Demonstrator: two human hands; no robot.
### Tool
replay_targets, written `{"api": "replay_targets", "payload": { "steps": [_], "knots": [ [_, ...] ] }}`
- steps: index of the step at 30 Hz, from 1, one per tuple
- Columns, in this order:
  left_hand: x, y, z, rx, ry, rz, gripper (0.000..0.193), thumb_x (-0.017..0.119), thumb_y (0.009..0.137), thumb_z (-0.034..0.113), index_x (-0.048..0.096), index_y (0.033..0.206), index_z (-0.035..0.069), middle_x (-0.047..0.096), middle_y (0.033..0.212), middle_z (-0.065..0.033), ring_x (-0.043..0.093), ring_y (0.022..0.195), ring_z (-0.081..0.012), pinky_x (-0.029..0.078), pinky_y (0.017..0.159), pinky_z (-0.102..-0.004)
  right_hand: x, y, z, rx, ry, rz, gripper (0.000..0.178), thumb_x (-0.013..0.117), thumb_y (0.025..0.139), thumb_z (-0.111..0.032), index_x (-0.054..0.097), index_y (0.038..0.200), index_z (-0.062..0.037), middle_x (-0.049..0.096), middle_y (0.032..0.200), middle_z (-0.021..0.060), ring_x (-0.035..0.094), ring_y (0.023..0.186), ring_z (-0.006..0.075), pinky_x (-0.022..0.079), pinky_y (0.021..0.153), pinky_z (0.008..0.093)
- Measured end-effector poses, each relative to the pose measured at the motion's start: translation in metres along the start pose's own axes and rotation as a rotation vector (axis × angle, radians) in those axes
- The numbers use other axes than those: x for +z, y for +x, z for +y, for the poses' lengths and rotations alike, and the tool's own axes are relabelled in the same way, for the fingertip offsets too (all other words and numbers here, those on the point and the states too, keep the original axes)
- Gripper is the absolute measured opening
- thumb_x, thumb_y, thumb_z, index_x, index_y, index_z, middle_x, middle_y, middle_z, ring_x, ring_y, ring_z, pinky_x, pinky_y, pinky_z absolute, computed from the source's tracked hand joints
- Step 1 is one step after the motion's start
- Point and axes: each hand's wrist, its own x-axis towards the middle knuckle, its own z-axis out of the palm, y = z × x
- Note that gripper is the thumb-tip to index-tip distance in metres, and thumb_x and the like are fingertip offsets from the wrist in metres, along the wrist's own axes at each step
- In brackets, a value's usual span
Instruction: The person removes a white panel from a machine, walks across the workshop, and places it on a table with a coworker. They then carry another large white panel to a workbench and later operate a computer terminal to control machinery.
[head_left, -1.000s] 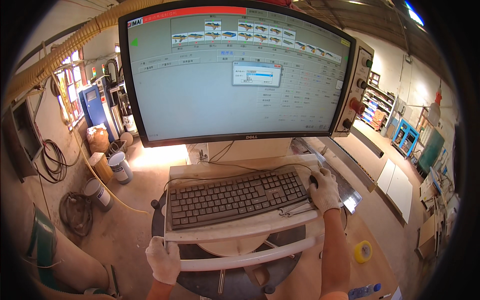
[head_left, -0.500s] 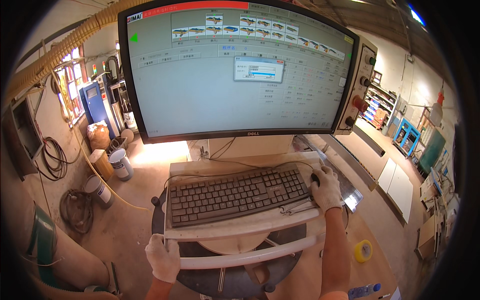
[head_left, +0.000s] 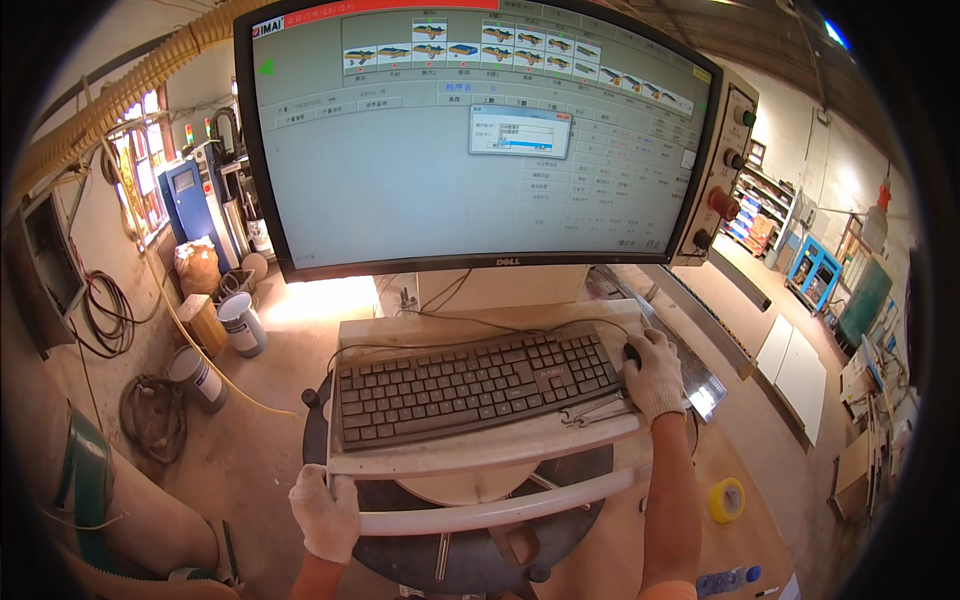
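Note:
A white work glove covers my right hand (head_left: 656,376), which is closed over a dark computer mouse (head_left: 631,354) at the right end of the keyboard shelf (head_left: 430,462). My left hand (head_left: 326,512), gloved too, is wrapped round the left end of a white bar handle (head_left: 480,517) along the shelf's front. Between my hands lies a dusty black keyboard (head_left: 480,385), untouched. Above it stands a wide monitor (head_left: 400,190). Its screen shows machine pictures and a small dialog box (head_left: 520,132) with a drop-down list open and one row highlighted blue.
Beside the monitor is a control panel with a red knob (head_left: 722,204). Below the shelf sits a round dark base (head_left: 400,560). On the board at right lie a yellow tape roll (head_left: 727,500) and a plastic bottle (head_left: 728,580). Buckets (head_left: 241,325) and coiled hose (head_left: 152,418) stand left.
The view has shifted very slightly. Both hands keep their places on the mouse and the bar handle; the dialog box with its list stays on screen.

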Motion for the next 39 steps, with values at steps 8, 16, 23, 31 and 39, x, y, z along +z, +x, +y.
{"api": "replay_targets", "payload": {
  "steps": [8,16,23,31,39],
  "knots": [
    [0.001,0.0,0.0,0.003,-0.014,0.007,0.015,0.069,0.095,0.002,0.056,0.089,-0.003,0.06,0.071,-0.0235,0.065,0.064,-0.0414,0.05,0.064,-0.0469,0.001,0.001,0.001,0.007,-0.001,-0.015,0.043,0.071,0.095,-0.02,0.076,0.138,-0.0132,0.062,0.156,0.0171,0.056,0.143,0.0428,0.049,0.121,0.051],
    [0.001,0.0,-0.001,-0.031,-0.019,-0.005,0.014,0.072,0.092,0.006,0.06,0.09,-0.001,0.064,0.075,-0.0234,0.065,0.069,-0.0478,0.05,0.066,-0.0539,0.002,0.001,0.003,-0.029,-0.017,0.011,0.043,0.072,0.094,-0.019,0.075,0.137,-0.0142,0.062,0.154,0.018,0.058,0.14,0.0434,0.05,0.118,0.053],
    [0.002,-0.002,0.001,-0.069,0.026,-0.048,0.01,0.068,0.096,0.004,0.063,0.092,-0.003,0.065,0.078,-0.0221,0.066,0.071,-0.0399,0.051,0.069,-0.0495,0.013,0.003,0.013,-0.078,-0.061,0.044,0.045,0.072,0.094,-0.024,0.071,0.138,-0.0191,0.066,0.148,0.0185,0.061,0.135,0.0444,0.051,0.114,0.0552],
    [0.002,-0.001,0.009,-0.128,-0.036,-0.026,0.02,0.067,0.102,0.011,0.064,0.092,-0.005,0.062,0.074,-0.0173,0.06,0.065,-0.0277,0.048,0.066,-0.0459,-0.004,-0.023,-0.004,-0.367,0.304,0.303,0.04,0.064,0.097,-0.009,0.071,0.137,-0.0105,0.071,0.141,0.0161,0.064,0.131,0.0411,0.047,0.115,0.0515],
    [0.002,-0.002,0.001,-0.113,0.015,-0.033,0.012,0.07,0.096,0.007,0.064,0.093,-0.003,0.066,0.077,-0.0235,0.066,0.071,-0.0421,0.05,0.07,-0.0517,-0.003,-0.059,-0.028,-0.55,0.371,0.126,0.046,0.061,0.094,0.002,0.068,0.139,-0.0081,0.083,0.113,0.0036,0.067,0.124,0.0331,0.049,0.11,0.0505]
  ]
}}
